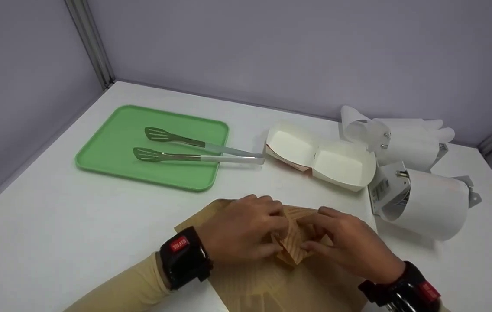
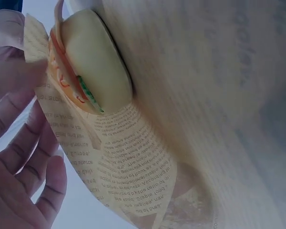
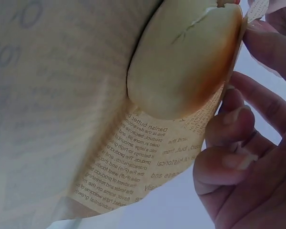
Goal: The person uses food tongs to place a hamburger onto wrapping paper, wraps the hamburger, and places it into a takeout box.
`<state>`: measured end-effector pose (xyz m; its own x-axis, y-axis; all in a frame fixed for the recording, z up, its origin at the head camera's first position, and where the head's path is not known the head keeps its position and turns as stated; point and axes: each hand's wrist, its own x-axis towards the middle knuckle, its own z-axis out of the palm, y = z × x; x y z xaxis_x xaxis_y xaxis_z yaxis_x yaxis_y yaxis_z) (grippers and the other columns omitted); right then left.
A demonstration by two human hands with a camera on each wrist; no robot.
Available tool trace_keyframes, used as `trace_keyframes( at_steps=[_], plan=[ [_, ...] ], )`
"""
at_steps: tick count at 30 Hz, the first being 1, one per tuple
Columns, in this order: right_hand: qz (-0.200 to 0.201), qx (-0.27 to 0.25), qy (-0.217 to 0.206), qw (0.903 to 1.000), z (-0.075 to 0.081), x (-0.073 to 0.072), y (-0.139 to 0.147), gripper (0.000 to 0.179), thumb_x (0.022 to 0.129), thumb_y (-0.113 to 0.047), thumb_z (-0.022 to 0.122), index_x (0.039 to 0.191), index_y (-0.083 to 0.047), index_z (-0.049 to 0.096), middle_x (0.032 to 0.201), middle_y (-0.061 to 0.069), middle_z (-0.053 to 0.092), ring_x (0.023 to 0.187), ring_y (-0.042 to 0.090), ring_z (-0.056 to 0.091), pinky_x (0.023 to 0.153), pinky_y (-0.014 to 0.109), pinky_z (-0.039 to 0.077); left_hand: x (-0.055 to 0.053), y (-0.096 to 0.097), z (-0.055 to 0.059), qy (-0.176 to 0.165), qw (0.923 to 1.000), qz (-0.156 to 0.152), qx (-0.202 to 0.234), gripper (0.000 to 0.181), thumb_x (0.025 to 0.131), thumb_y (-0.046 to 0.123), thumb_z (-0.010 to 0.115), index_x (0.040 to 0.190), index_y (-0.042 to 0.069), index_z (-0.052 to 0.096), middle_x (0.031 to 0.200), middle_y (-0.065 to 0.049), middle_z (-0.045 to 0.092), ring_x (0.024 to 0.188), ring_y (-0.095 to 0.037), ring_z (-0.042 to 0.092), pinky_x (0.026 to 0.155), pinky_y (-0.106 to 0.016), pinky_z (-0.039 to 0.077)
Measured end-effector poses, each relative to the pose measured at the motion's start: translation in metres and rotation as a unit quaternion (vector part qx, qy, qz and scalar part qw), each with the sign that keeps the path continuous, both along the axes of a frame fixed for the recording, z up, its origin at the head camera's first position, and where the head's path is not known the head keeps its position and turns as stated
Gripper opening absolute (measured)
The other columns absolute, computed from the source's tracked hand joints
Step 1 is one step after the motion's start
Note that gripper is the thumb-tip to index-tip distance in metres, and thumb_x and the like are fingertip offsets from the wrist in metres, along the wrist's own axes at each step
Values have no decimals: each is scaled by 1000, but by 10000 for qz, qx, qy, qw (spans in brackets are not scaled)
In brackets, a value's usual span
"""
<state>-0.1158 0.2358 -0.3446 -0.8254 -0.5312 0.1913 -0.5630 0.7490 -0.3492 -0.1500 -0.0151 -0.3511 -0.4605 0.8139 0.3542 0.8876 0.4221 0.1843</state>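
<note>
Paper (image 1: 267,284), creased, printed, smooth rounded bun (image 2: 95,62)

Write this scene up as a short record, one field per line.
Surface: white table
Food: filled bun, partly covered by printed brown paper
Hands: left hand and right hand, both holding the paper
Utensil: tongs, heads on green tray, handles past its right edge
Container: white box, open, right of the tongs
Far right: white curved objects, identity unclear
</note>
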Motion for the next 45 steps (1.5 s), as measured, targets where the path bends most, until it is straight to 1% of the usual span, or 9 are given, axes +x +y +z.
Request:
trace_keyframes(
  at_steps=[5,11,16,24,29,34,37,40,45],
  plan=[
    [-54,62,-89,9999,0,-1,0,27,88,-31,79,114,-25,72,81,-14,55,70,2,52,59,17,43,4,2,1,-140,9992,-333,146,23,98,46,63,101,26,74,113,8,67,106,-9,60,89,-27,51],
    [-5,-14,-178,9998,-1,-1,0,30,89,-31,78,117,-25,70,83,-15,57,71,1,53,60,17,45,4,5,-4,-176,9983,-552,-110,27,102,41,58,104,25,79,125,7,69,123,-9,60,110,-32,47],
    [159,-104,-37,9998,-2,-1,1,28,90,-31,77,117,-25,69,82,-15,57,70,1,53,60,17,45,4,5,-6,-122,9971,-729,-183,22,101,35,62,106,24,80,130,7,69,120,-8,62,103,-25,50],
    [341,-137,250,9990,-4,1,3,29,87,-25,80,115,-25,70,87,-17,61,76,-2,54,65,18,47,4,5,-6,-221,9963,-783,-289,21,100,31,63,111,24,80,136,5,67,120,-8,64,101,-22,52],
    [290,-82,854,9959,-5,11,9,27,82,-21,84,106,-25,71,90,-20,63,78,-3,54,64,17,46,4,5,-7,-356,9960,-763,-313,22,101,31,63,111,22,80,138,4,66,124,-9,63,103,-21,51],
    [286,-21,1327,9907,-5,25,16,29,77,-16,86,94,-27,65,83,-20,54,71,-4,45,57,11,37,5,5,-9,-327,9965,-719,-275,19,100,30,63,106,22,79,135,4,67,123,-9,63,104,-22,50],
    [347,7,1388,9897,-7,34,20,33,74,-14,87,88,-28,61,77,-20,49,67,-7,40,56,8,33,6,4,-9,-338,9966,-720,-237,18,100,30,63,105,22,79,134,4,68,123,-9,63,104,-22,50],
    [648,6,1416,9878,-11,42,23,35,71,-14,89,85,-27,60,74,-19,50,65,-10,39,55,4,30,7,3,-10,-390,9964,-726,-194,18,100,29,63,104,22,79,133,4,69,122,-9,63,103,-22,50],
    [990,82,1122,9887,-20,54,22,28,77,-23,87,86,-30,61,76,-23,51,65,-13,39,54,2,30,8,3,-10,-472,9962,-715,-132,17,100,30,63,103,22,78,132,5,69,122,-9,63,102,-22,50]
  ],
)
